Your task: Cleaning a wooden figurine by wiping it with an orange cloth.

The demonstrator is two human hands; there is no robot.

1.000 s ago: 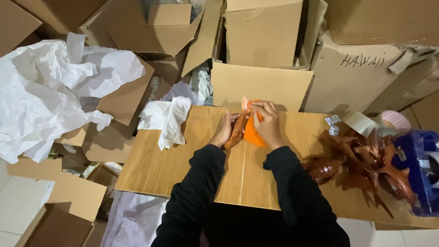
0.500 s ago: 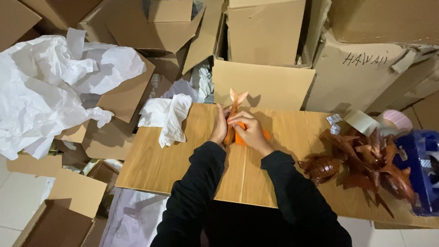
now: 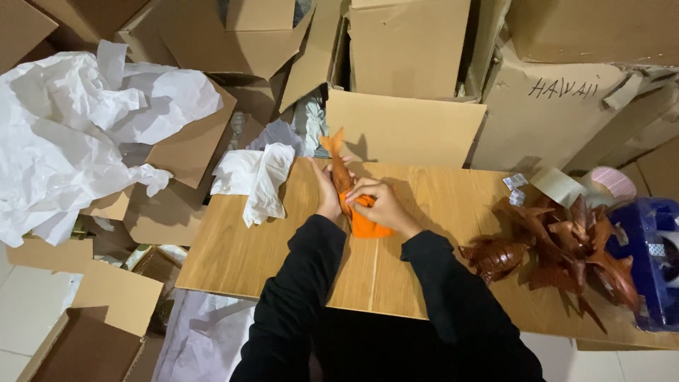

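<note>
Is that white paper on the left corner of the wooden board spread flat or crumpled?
Crumpled. The white paper lies bunched in folds and creases, partly hanging over the wooden board's left edge, not spread flat.

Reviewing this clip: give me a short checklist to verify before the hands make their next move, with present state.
1. Left hand steadies the wooden carving: ok.
2. Right hand on the orange cloth: ok.
3. Cloth fully around the carving: not ok, its forked end sticks out.
4. Bare board near the hands: ok.
5. Other carvings apart from the hands: ok.
6. Tape roll within reach: cannot tell.
</note>
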